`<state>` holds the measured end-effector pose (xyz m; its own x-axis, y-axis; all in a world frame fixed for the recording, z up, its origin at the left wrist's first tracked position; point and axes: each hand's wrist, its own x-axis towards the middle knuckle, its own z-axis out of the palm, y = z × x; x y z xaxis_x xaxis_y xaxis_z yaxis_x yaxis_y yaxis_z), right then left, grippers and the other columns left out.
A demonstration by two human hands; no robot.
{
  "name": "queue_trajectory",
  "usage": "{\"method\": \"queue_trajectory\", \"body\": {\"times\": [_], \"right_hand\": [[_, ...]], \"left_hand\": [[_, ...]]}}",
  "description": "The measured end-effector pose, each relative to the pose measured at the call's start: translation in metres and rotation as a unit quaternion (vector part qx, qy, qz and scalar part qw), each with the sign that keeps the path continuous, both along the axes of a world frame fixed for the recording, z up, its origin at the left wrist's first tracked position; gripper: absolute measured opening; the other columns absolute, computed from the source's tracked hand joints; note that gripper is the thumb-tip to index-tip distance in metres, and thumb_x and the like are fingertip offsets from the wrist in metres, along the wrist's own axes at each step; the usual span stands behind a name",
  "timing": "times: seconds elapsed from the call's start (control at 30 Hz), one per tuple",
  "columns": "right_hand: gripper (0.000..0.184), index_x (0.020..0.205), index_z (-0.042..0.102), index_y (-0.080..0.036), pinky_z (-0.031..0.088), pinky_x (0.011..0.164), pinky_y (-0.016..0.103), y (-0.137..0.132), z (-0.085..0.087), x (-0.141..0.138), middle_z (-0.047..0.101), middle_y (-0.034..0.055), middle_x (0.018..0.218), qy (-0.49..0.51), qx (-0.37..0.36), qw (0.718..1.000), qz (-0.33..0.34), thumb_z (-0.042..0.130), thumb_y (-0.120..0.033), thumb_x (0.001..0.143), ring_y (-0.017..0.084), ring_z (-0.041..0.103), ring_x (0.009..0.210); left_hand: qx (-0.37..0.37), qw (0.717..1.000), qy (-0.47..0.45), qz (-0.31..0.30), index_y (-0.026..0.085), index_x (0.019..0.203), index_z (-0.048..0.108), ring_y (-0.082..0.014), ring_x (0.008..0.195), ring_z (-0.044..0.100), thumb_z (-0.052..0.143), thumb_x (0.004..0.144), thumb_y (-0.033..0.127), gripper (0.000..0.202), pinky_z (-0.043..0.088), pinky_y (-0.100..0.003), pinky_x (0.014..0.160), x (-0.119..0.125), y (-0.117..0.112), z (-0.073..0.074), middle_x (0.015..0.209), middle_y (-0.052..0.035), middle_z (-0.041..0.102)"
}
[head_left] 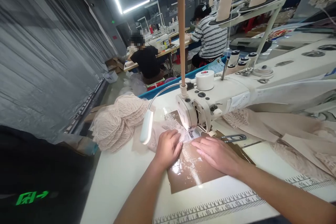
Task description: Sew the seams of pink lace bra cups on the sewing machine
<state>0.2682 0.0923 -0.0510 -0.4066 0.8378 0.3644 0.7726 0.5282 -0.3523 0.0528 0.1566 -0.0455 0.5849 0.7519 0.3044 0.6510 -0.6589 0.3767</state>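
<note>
My left hand [168,148] is left of the sewing machine's needle area, its fingers curled and pressed down on a piece of pale pink lace fabric [156,133]. My right hand [217,154] lies with fingers stretched out and flat, its fingertips just in front of the presser foot. Under both hands is a shiny brown sheet [187,175] taped to the table. The head of the white sewing machine [187,110] stands right above the lace. The fabric between my hands is partly hidden by my fingers.
A stack of beige lace pieces [118,122] lies at the left. A small lamp [147,126] bends over the table. More beige fabric [265,126] is on the right. A printed ruler [210,213] runs along the front edge. Two people sit at machines farther back.
</note>
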Motion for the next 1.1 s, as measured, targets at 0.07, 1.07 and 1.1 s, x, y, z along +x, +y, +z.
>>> {"method": "queue_trajectory", "body": {"times": [0.07,1.07,1.1], "right_hand": [[0.032,0.111,0.064,-0.016,0.047,0.076,0.034,-0.003,0.007,0.008,0.069,0.0071,0.092,-0.021,0.013,1.000,-0.003,0.037,-0.013,0.093,0.020,0.061,0.084],[0.036,0.112,0.064,-0.015,0.029,0.049,0.031,-0.002,-0.006,0.084,0.064,0.0159,0.086,-0.245,-0.035,0.957,-0.152,0.053,-0.008,0.079,0.026,0.060,0.071],[0.036,0.113,0.064,-0.015,0.030,0.050,0.032,-0.001,-0.004,0.084,0.064,0.0156,0.084,-0.252,-0.043,0.954,-0.155,0.052,-0.008,0.080,0.026,0.060,0.071]], "left_hand": [[-0.019,0.999,-0.027,0.012,0.018,0.100,0.067,-0.0250,0.105,0.057,0.051,0.085,0.017,0.022,0.044,-0.046,0.094,-0.003,0.001,0.004,0.113,-0.0092,0.066],[-0.358,0.909,-0.207,0.051,0.015,0.112,0.062,-0.0186,0.082,0.061,0.074,0.071,0.037,0.048,0.050,-0.031,0.077,-0.016,-0.019,0.008,0.091,-0.0049,0.065],[-0.379,0.897,-0.223,0.048,0.014,0.109,0.063,-0.0178,0.080,0.060,0.075,0.070,0.038,0.047,0.049,-0.029,0.074,-0.015,-0.021,0.010,0.089,-0.0046,0.065]]}}
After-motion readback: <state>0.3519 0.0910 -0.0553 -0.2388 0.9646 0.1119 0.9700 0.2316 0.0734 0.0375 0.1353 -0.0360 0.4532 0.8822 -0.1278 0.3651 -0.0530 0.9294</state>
